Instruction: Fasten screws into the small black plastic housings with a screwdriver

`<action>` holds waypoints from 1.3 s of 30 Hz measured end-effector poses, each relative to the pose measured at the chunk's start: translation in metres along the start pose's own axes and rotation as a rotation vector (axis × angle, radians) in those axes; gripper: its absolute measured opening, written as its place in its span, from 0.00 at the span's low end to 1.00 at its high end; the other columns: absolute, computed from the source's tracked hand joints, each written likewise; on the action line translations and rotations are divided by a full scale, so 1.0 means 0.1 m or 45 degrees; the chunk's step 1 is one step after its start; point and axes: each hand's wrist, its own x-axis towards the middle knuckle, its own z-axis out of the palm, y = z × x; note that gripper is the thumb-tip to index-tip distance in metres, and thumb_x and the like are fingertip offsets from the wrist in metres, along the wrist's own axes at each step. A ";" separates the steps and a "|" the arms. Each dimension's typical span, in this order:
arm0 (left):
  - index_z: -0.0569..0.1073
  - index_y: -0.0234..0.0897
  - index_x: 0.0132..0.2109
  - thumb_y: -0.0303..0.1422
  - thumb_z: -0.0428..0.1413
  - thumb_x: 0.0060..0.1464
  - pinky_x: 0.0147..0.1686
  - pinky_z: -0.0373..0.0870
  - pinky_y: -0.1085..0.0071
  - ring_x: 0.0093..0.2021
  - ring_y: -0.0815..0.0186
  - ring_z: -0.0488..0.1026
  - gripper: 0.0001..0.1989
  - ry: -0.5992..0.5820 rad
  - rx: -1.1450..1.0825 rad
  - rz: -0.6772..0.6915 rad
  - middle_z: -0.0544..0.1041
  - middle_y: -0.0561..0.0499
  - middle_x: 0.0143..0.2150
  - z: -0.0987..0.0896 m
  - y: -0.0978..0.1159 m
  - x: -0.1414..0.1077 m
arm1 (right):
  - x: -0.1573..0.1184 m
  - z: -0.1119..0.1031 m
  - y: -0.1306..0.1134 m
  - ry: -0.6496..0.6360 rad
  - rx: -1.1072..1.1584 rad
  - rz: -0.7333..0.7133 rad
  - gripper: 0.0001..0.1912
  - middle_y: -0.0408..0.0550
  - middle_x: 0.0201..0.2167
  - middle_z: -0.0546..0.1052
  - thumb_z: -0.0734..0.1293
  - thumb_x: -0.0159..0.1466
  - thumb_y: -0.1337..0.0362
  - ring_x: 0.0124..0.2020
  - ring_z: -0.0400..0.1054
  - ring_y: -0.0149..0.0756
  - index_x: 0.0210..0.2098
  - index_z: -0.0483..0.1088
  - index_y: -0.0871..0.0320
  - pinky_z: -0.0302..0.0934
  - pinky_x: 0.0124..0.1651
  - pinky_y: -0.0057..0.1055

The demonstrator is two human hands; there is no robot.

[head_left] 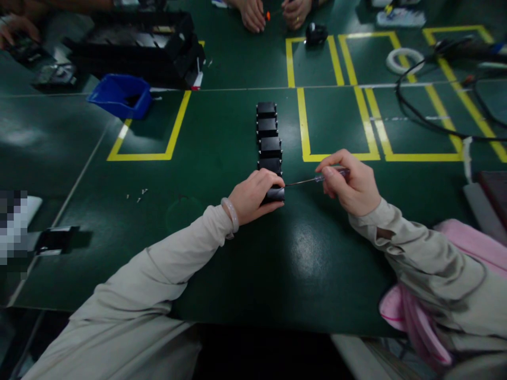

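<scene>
My left hand [253, 198] is closed around a black block [274, 195] at the near end of a row, thumb on the near side and fingers over the top. Beyond it, several similar black blocks [270, 146] with small shiny screws along their sides stand in a line on the green table. In my right hand [348, 182] is a screwdriver [312, 180] with a clear handle, held nearly level and pointing left. Its tip reaches the right side of the gripped block, near my left fingertips; the exact contact point is too small to make out.
Several tiny screws [141, 195] lie on the green table [237, 274] at left. A blue bin [122, 96] and black trays [134, 47] stand back left. Cables [415, 108], a tape roll [404, 60] and pink cloth [420, 316] are at right. Another person's hands [273, 15] show at the far side.
</scene>
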 end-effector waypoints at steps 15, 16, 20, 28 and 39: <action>0.66 0.37 0.52 0.36 0.58 0.60 0.52 0.70 0.57 0.52 0.57 0.69 0.15 -0.015 -0.019 -0.019 0.72 0.44 0.50 0.00 -0.01 0.00 | 0.00 0.01 0.03 0.022 0.006 -0.019 0.06 0.35 0.20 0.67 0.63 0.70 0.58 0.17 0.61 0.25 0.42 0.65 0.53 0.55 0.19 0.26; 0.66 0.37 0.52 0.36 0.58 0.60 0.52 0.70 0.57 0.52 0.57 0.69 0.15 -0.018 -0.018 -0.022 0.72 0.44 0.50 0.00 -0.01 0.00 | 0.00 0.01 0.01 0.016 0.008 -0.014 0.06 0.35 0.19 0.67 0.63 0.70 0.58 0.15 0.61 0.25 0.41 0.65 0.53 0.54 0.19 0.26; 0.66 0.36 0.52 0.36 0.58 0.60 0.52 0.70 0.57 0.52 0.57 0.69 0.15 -0.023 -0.015 -0.027 0.72 0.44 0.51 0.01 -0.01 0.00 | 0.01 0.01 0.01 0.032 -0.011 -0.016 0.06 0.35 0.18 0.67 0.63 0.70 0.59 0.14 0.60 0.24 0.40 0.66 0.54 0.53 0.18 0.26; 0.66 0.36 0.51 0.36 0.58 0.61 0.52 0.70 0.58 0.52 0.57 0.69 0.15 -0.003 -0.005 -0.004 0.72 0.44 0.50 0.01 -0.01 0.00 | -0.01 0.01 0.05 0.037 0.023 -0.037 0.07 0.36 0.21 0.67 0.63 0.70 0.57 0.17 0.61 0.25 0.43 0.65 0.54 0.56 0.21 0.27; 0.66 0.37 0.52 0.37 0.57 0.61 0.52 0.70 0.57 0.52 0.57 0.69 0.15 -0.016 -0.008 -0.025 0.72 0.44 0.51 0.01 -0.01 0.00 | 0.00 0.01 0.07 0.036 0.040 -0.045 0.08 0.35 0.19 0.66 0.64 0.70 0.56 0.17 0.61 0.27 0.44 0.65 0.52 0.56 0.21 0.29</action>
